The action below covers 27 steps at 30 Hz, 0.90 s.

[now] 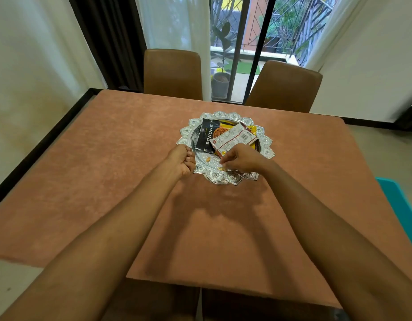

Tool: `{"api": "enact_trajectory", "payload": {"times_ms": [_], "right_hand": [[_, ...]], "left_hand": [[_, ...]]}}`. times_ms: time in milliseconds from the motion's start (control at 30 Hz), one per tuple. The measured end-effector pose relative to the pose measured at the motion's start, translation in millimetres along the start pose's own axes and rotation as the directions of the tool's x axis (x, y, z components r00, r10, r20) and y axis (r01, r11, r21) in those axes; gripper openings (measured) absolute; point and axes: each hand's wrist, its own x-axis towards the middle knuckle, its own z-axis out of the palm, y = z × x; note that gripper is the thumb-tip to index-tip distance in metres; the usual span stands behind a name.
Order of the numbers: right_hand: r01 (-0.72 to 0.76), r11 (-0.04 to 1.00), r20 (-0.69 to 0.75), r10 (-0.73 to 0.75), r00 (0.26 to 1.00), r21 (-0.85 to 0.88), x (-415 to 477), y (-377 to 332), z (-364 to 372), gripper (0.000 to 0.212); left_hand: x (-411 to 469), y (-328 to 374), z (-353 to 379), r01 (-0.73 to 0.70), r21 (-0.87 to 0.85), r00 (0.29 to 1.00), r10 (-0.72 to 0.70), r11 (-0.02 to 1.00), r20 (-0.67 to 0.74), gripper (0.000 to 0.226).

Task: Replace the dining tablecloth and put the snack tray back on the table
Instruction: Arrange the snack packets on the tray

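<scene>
A terracotta tablecloth (107, 172) covers the dining table. On it, past the middle, rests a round silver snack tray (266, 144) with a scalloped rim. It carries a black almonds packet (206, 135), a white snack packet (235, 136) and a couple of loose nuts (208, 159). My left hand (183, 162) grips the tray's near-left rim. My right hand (240, 159) hovers over the tray's near side, fingertips pinched together at a loose nut (221, 169); whether it holds the nut is unclear.
Two brown chairs (172, 72) (285, 86) stand at the table's far side before a glass door with curtains. Chair backs (258, 306) sit at the near edge below my arms. Something teal (402, 205) lies at the right edge.
</scene>
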Motion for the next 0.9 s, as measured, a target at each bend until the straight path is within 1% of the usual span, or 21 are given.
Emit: {"api": "enact_trajectory", "payload": {"times_ms": [100, 167, 267, 333, 400, 467, 533, 633, 800, 867, 900], "right_hand": [[0.011, 0.999, -0.103, -0.016, 0.995, -0.050, 1, -2, 5, 0.022], [0.025, 0.998, -0.142, -0.032, 0.989, -0.050, 0, -4, 7, 0.022], [0.107, 0.994, -0.183, -0.112, 0.977, -0.035, 0, -15, 12, 0.025], [0.166, 0.981, -0.132, -0.179, 0.975, -0.103, 3, -25, 17, 0.031], [0.222, 0.946, -0.002, -0.229, 0.973, -0.239, 6, -33, 22, 0.033], [0.267, 0.902, 0.105, -0.245, 0.964, -0.341, 6, -36, 28, 0.032], [0.272, 0.882, 0.135, -0.238, 0.962, -0.385, 5, -37, 30, 0.033], [0.229, 0.894, 0.136, -0.190, 0.972, -0.385, 0, -33, 24, 0.032], [0.186, 0.904, 0.160, -0.134, 0.978, -0.384, -11, -24, 12, 0.023], [0.190, 0.916, 0.164, -0.139, 0.977, -0.353, -10, -24, 9, 0.020], [0.187, 0.933, 0.156, -0.144, 0.977, -0.309, -8, -26, 7, 0.018]], "left_hand": [[0, 0, -1, -0.009, 0.006, 1.000, 0.009, 1.000, -0.005, 0.037], [1, 0, -2, -0.011, 0.005, 1.000, 0.011, 1.000, -0.003, 0.038], [2, -1, -2, -0.021, 0.006, 1.000, 0.021, 1.000, -0.001, 0.038], [4, -2, -2, -0.027, 0.002, 1.000, 0.027, 1.000, 0.000, 0.039], [4, -2, -1, -0.022, 0.009, 1.000, 0.022, 1.000, 0.009, 0.039], [5, -2, -1, -0.022, 0.013, 1.000, 0.022, 1.000, 0.016, 0.039], [4, -1, -1, -0.022, 0.015, 1.000, 0.022, 1.000, 0.017, 0.039], [4, -2, -2, -0.027, 0.016, 1.000, 0.027, 0.999, 0.015, 0.039], [4, -3, -2, -0.034, 0.006, 0.999, 0.034, 0.999, -0.003, 0.040], [3, -4, -1, -0.037, -0.011, 0.999, 0.036, 0.999, -0.011, 0.041], [2, -4, 0, -0.038, -0.017, 0.999, 0.038, 0.999, -0.016, 0.041]]}}
